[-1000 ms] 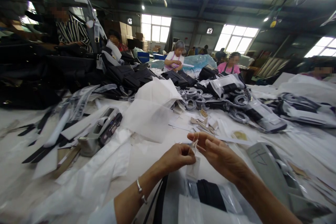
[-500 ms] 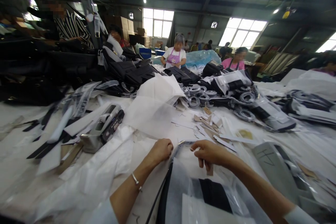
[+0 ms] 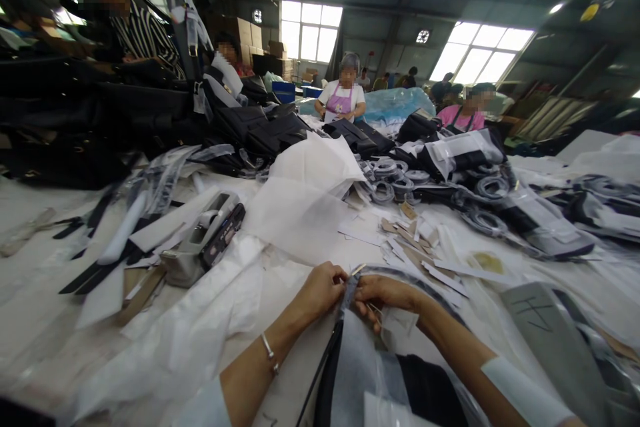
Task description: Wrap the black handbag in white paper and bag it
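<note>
Head view is showing both hands meeting low in the middle of the counter (image 3: 45,340). The left hand (image 3: 323,288) is curling its fingers and pinching the top edge of a clear plastic bag (image 3: 360,367) that is lying toward 6 o'clock with a dark item inside. The right hand (image 3: 383,295) is touching the left at 3 o'clock of it, fingers pressed together on the same bag edge, with a small paper tag (image 3: 400,320) hanging just under it. A grey tape dispenser (image 3: 203,240) is sitting at 10 o'clock of the hands, well apart. White tissue sheets (image 3: 305,193) are lying at 12 o'clock, with loose card tags (image 3: 410,247) at 1 o'clock. Other people are working at the far side.
</note>
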`<move>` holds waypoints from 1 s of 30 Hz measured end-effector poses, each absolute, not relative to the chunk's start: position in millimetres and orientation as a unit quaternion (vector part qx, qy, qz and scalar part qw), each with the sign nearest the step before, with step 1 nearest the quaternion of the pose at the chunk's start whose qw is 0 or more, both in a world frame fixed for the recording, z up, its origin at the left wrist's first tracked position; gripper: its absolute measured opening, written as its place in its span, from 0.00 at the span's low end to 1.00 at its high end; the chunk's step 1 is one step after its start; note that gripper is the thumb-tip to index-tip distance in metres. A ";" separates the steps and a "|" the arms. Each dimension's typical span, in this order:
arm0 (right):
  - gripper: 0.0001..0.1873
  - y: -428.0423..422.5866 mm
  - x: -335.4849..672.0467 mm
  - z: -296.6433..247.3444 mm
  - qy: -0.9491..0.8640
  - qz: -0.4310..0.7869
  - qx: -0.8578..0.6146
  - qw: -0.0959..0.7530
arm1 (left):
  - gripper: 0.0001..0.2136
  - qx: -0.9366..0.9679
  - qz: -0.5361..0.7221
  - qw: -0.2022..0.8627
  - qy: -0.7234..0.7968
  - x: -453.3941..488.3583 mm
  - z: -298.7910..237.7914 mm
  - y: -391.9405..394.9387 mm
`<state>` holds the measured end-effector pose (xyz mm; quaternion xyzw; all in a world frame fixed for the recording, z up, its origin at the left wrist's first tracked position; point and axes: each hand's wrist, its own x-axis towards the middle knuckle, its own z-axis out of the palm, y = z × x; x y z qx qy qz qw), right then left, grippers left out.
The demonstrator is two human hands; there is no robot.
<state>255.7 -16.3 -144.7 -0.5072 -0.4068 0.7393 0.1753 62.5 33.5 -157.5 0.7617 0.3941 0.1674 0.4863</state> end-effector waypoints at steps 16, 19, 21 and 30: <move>0.21 -35.5 263.5 -124.3 -0.491 0.577 -0.631 0.168 | 0.04 0.687 0.201 0.546 0.434 58.5 -156.2 39.2; 0.17 -39.4 271.1 -130.8 -0.498 0.498 -0.697 0.134 | 0.06 0.633 0.212 0.620 0.413 59.5 -157.7 38.0; 0.12 -44.1 275.7 -135.9 -0.495 0.482 -0.712 0.122 | 0.06 0.605 0.233 0.644 0.405 59.6 -159.3 36.8; 0.06 -64.8 270.6 -105.5 -0.552 0.369 -0.719 0.208 | 0.13 0.554 0.315 0.679 0.364 65.5 -156.0 30.7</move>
